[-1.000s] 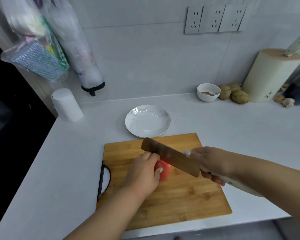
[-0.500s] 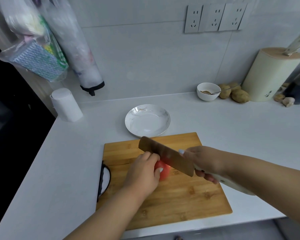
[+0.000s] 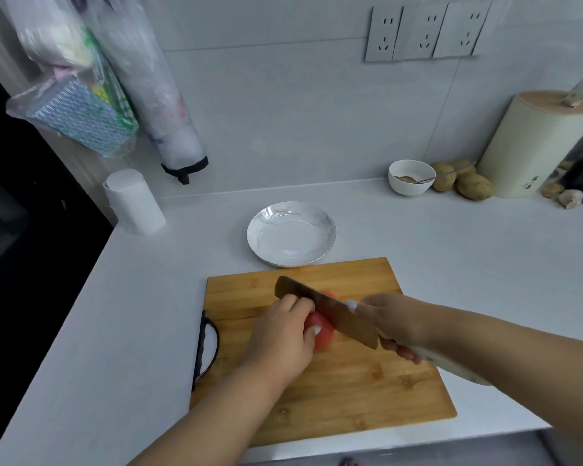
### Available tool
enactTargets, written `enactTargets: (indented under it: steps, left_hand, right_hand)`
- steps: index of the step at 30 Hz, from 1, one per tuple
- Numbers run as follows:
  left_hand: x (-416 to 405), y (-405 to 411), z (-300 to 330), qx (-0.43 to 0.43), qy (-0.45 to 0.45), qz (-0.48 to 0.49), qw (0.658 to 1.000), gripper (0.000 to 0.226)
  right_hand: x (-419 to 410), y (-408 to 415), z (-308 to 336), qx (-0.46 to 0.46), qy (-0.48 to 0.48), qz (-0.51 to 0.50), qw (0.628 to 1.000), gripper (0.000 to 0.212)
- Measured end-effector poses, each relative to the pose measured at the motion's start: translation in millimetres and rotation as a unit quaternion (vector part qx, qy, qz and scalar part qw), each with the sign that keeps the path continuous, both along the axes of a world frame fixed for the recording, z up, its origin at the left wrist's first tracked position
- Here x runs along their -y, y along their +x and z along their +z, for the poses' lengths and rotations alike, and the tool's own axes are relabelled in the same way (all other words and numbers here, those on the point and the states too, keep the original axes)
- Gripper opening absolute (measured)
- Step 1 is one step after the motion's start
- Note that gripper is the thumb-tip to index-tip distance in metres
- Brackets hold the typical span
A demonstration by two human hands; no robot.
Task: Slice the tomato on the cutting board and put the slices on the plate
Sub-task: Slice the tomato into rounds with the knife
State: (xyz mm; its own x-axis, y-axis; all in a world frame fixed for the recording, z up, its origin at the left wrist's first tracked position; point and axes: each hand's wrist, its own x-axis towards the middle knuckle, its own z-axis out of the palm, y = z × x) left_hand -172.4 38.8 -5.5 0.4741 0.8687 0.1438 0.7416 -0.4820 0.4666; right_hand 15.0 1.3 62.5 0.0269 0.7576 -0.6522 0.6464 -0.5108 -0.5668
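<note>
Head view: tomato [image 3: 321,334] on cutting board [image 3: 350,391], mid-board. Left hand [image 3: 283,334] curled over tomato, holding it. Right hand [image 3: 392,322] grips knife [image 3: 327,312], blade in tomato. Plate [image 3: 323,223] just behind board on bench [image 3: 451,250].

Red tomato [image 3: 321,332] on wooden cutting board [image 3: 334,391], near board's middle, partly hidden by hand and knife blade; small red part shows beyond blade. Board lies flat on counter. White marbled plate [image 3: 266,242] just behind board's far edge, holds nothing.
</note>
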Motion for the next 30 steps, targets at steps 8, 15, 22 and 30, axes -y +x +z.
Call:
enactTargets:
  steps: [8, 15, 22, 30]
  left_hand:
    - [-0.3, -0.8, -1.6, -0.002, 0.008, -0.007, 1.000, 0.025]
    - [1.6, -1.3, -3.4, 0.001, 0.006, -0.001, 1.000, 0.027]
    - [1.7, -1.4, -3.0, 0.006, 0.003, 0.001, 1.000, 0.027]
    - [3.6, -1.7, -3.8, 0.000, 0.011, 0.001, 1.000, 0.027]
  right_hand:
    - [-6.6, -3.7, -9.6, -0.020, -0.023, -0.009, 0.999, 0.052]
    - [-23.3, -23.1, -29.3, -0.013, 0.000, 0.023, 1.000, 0.060]
    - [-14.6, -16.2, -41.9, -0.035, 0.048, 0.007, 0.998, 0.037]
    - [-14.1, -19.8, -38.1, -0.026, 0.026, 0.011, 0.999, 0.047]
